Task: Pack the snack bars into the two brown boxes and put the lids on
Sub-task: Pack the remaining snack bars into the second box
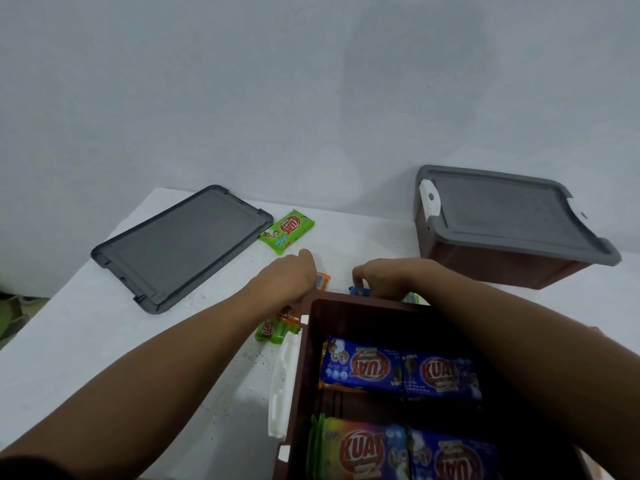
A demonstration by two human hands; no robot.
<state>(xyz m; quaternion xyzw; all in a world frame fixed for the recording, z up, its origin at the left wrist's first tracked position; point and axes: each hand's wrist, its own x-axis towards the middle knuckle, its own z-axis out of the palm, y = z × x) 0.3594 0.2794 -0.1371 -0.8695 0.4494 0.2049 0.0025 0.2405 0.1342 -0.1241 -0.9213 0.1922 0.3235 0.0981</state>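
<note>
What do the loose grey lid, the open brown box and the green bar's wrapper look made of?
Loose grey lid: moulded plastic, matte, judging by its raised rim and corner notches. Open brown box: likely rigid plastic, smooth, with a white latch. Green snack bar: thin glossy printed film, probably plastic; it shows sheen.

you stand in a plain indoor room, home or small workspace, you cannot tell which: a bare pale wall (311,81) fills 12 o'clock, a white speckled table (86,341) butts against it, and blurred green clutter (14,306) shows at 9 o'clock.
</note>
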